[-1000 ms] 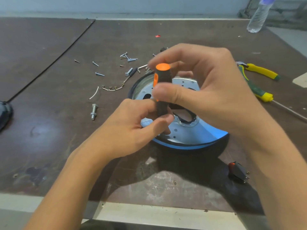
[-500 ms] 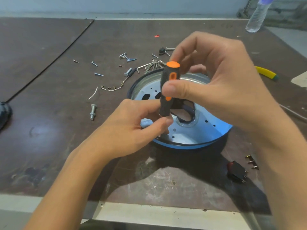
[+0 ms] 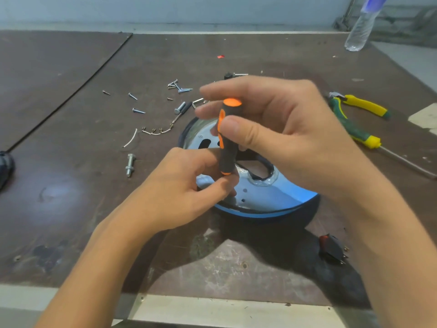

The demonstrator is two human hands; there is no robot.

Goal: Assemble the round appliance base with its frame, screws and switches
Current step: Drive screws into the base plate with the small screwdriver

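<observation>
Screws [image 3: 138, 111] behind-left of base [image 3: 272, 204], pliers [image 3: 359, 114] right

Dark worn tabletop [image 3: 71, 209], pale wall [image 3: 165, 8]

Both hands [image 3: 179, 192] [image 3: 283, 131] grip an upright screwdriver [image 3: 227, 147], tip apparently in the round base [image 3: 272, 197].

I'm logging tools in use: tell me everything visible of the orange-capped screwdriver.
The screwdriver has a dark grey, rubbery-looking handle with an orange cap and side stripe. It stands nearly upright over the round base. The right hand pinches its upper handle; the left hand holds its lower end, hiding the shaft.
</observation>
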